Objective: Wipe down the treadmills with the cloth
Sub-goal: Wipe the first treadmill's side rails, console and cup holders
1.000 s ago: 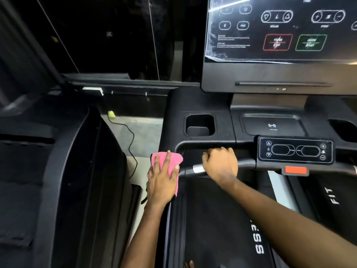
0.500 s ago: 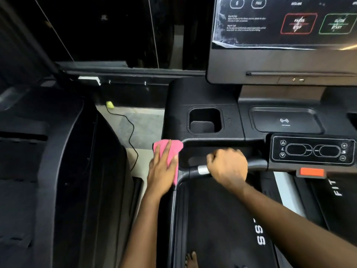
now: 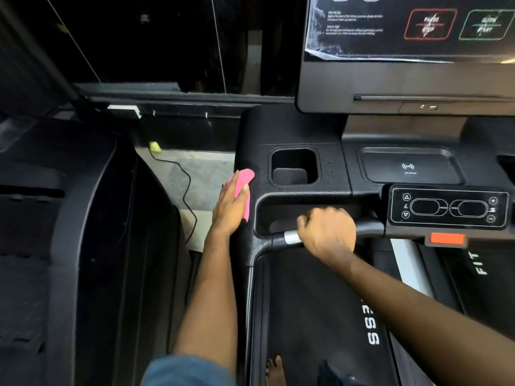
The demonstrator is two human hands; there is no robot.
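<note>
A black treadmill fills the view, its console deck (image 3: 328, 196) in front of me. My left hand (image 3: 230, 207) lies flat with straight fingers on a pink cloth (image 3: 243, 179), pressing it against the console's left outer side. Most of the cloth is under the palm. My right hand (image 3: 327, 235) grips the black front handlebar (image 3: 367, 228) just right of its silver sensor band (image 3: 291, 236).
A cup holder recess (image 3: 294, 167) and a tray (image 3: 409, 165) sit in the deck. A small control panel (image 3: 448, 206) with an orange stop tab (image 3: 447, 238) is at right, the big screen (image 3: 409, 26) above. Another treadmill (image 3: 83, 232) stands left; a cable (image 3: 186, 190) runs on the floor.
My left hand slid the pink cloth forward and onto the console's left side. The right hand kept its grip on the handlebar. The view moved closer to the console.
</note>
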